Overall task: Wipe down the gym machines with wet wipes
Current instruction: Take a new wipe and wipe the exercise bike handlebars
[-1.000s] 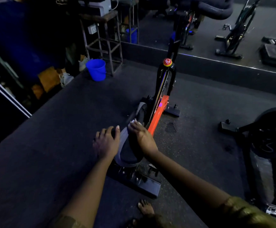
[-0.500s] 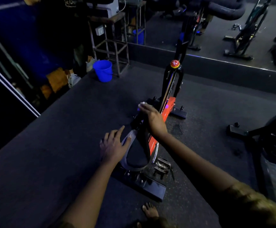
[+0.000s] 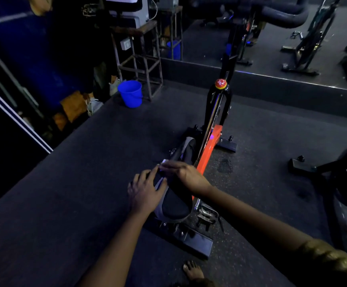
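Right hand [image 3: 186, 175] came back from orange bike frame [image 3: 208, 151] to saddle [image 3: 175, 201] nose, grip holding wet wipe [image 3: 164, 162]; left hand [image 3: 145, 189] grip wide, flat on saddle side, so saddle wiping continues.

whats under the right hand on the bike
The right hand lies on the nose of the black saddle. A small pale scrap, probably the wipe, shows at the hand's far edge. The rest of it, and the saddle beneath the palm, are covered.

Blue bucket [image 3: 130, 94] beside metal stand [image 3: 145, 65], possibly a pale shoe [image 3: 95, 105], dark floor [image 3: 64, 193]
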A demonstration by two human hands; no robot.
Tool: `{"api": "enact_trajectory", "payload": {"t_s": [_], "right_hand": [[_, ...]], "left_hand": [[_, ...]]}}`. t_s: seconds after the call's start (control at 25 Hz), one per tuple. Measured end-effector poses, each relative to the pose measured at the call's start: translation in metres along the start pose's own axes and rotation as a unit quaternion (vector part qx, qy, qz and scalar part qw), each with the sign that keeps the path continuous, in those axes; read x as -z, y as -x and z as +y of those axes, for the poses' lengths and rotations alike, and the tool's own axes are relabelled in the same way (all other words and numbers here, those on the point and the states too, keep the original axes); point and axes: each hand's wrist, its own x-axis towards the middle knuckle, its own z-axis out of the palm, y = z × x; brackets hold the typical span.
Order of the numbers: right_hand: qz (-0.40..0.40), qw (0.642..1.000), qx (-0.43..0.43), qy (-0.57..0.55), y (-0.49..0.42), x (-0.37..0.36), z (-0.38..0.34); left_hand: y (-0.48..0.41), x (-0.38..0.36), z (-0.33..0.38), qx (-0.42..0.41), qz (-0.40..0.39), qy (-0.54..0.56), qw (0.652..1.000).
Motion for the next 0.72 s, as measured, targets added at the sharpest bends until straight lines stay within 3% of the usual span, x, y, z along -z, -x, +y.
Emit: {"api": "enact_trajectory", "payload": {"t_s": [0.2, 0.44, 0.56, 0.72], "right_hand": [[0.029, 0.993, -0.096, 0.065, -0.03, 0.039, 0.068], [0.155, 0.951, -0.266, 0.005, 0.011, 0.005, 0.022], [0.164, 0.946, -0.274, -0.054, 0.035, -0.015, -0.009], [0.148, 0.957, -0.246, -0.049, 0.066, -0.026, -0.034]], "left_hand": [[0.0, 0.001, 0.002, 0.01, -0.009, 0.015, 1.0], [0.0, 0.002, 0.004, 0.019, -0.008, 0.018, 1.0], [0.0, 0.002, 0.004, 0.014, -0.003, 0.017, 1.0], [0.0, 0.003, 0.005, 0.016, -0.004, 0.017, 1.0]]}}
